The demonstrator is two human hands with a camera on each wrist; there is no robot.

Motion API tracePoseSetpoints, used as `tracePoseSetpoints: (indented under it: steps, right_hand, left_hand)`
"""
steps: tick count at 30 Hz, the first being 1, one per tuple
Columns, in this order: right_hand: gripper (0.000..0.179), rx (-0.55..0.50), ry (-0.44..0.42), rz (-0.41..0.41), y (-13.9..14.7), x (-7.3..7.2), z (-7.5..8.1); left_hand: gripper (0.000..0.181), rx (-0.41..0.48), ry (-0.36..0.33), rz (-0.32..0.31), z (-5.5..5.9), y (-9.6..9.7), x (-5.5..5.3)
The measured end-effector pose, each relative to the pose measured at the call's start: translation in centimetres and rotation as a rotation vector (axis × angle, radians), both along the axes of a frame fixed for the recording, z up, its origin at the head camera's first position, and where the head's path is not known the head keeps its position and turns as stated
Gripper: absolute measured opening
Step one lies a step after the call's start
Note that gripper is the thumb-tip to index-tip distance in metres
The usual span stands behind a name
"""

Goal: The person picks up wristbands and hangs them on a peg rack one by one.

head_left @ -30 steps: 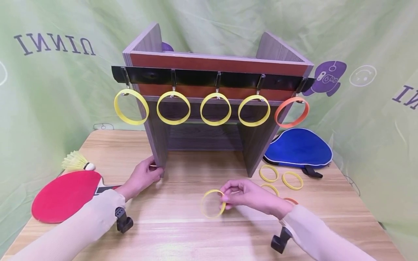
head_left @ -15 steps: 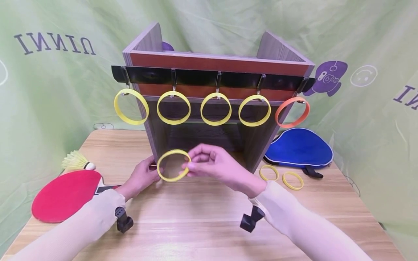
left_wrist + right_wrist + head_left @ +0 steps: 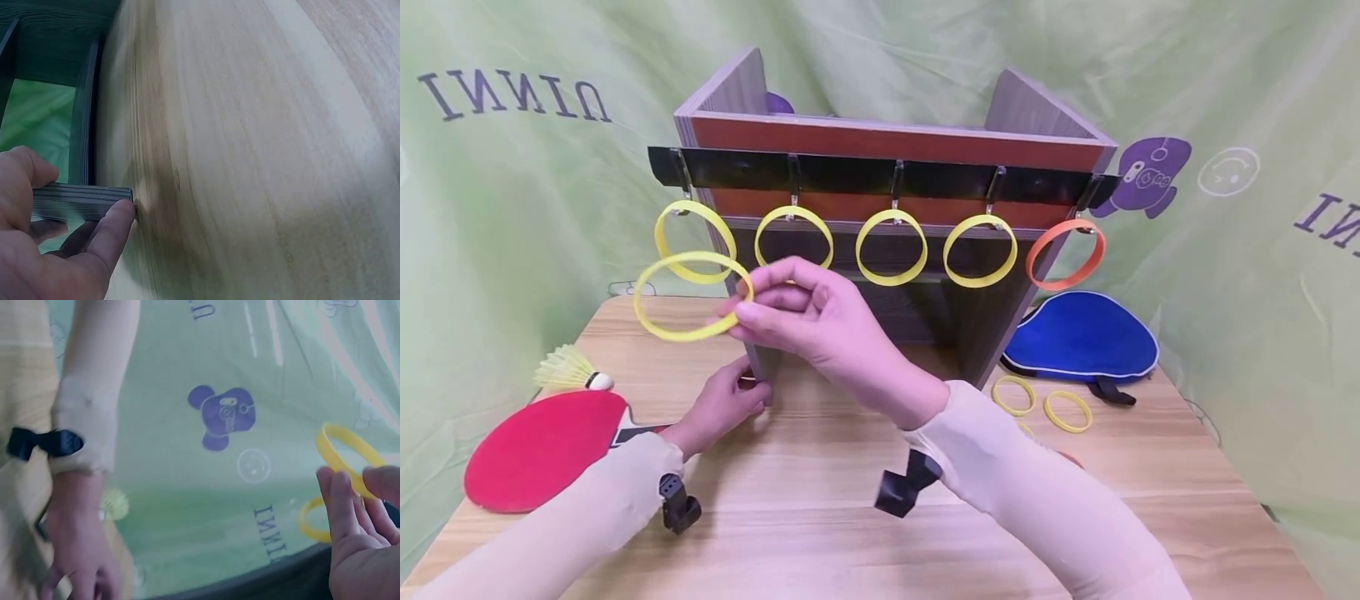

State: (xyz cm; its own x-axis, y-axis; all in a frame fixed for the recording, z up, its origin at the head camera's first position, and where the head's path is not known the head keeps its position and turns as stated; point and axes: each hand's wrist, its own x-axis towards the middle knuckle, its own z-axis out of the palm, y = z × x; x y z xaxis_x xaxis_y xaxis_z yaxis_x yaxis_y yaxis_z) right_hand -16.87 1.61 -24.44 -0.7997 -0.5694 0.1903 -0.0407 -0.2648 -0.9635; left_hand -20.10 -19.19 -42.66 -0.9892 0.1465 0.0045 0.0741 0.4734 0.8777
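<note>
A yellow wristband point(image 3: 691, 335) is pinched between thumb and fingers of my right hand point(image 3: 820, 312), overlapping the leftmost hanging yellow band point(image 3: 664, 237) in the head view. Also in the right wrist view, the pinched wristband point(image 3: 353, 447) shows near that hand. My left hand point(image 3: 722, 404) grips the lower front edge of the wooden stand's left side panel point(image 3: 81, 195), thumb on one face and fingers on the other. Several yellow bands and an orange band point(image 3: 1093, 268) hang from hooks on the black strip point(image 3: 842, 175) across the stand's front.
On the table point(image 3: 820, 517) at right lie several yellow bands point(image 3: 1067, 427) and a partly hidden orange one. A blue paddle case point(image 3: 1078, 337) is behind them. At left are a red table tennis paddle point(image 3: 542, 450) and a yellow shuttlecock point(image 3: 567, 367). Green printed cloth hangs behind.
My right hand has carried the yellow wristband up and left from low over the table to the leftmost hook. My left hand has kept its grip on the panel.
</note>
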Motion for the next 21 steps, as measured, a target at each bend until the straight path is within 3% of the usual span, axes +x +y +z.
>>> tracePoseSetpoints:
  steps: [5, 12, 21]
  right_hand:
    - [0.021, -0.082, 0.008, -0.060, -1.6, -0.2, 1.2]
    - [0.017, -0.168, -0.066, -0.138, -2.9, -0.8, 1.5]
    - [0.017, -0.109, -0.039, -0.194, -3.3, -1.3, 0.9]
  left_hand:
    - [0.038, 0.012, 0.002, -0.006, 0.0, 0.0, 0.0]
    - [0.040, 0.022, -0.002, -0.014, 0.0, 0.1, -0.1]
    - [0.039, 0.029, -0.003, -0.013, -0.2, 0.0, -0.1]
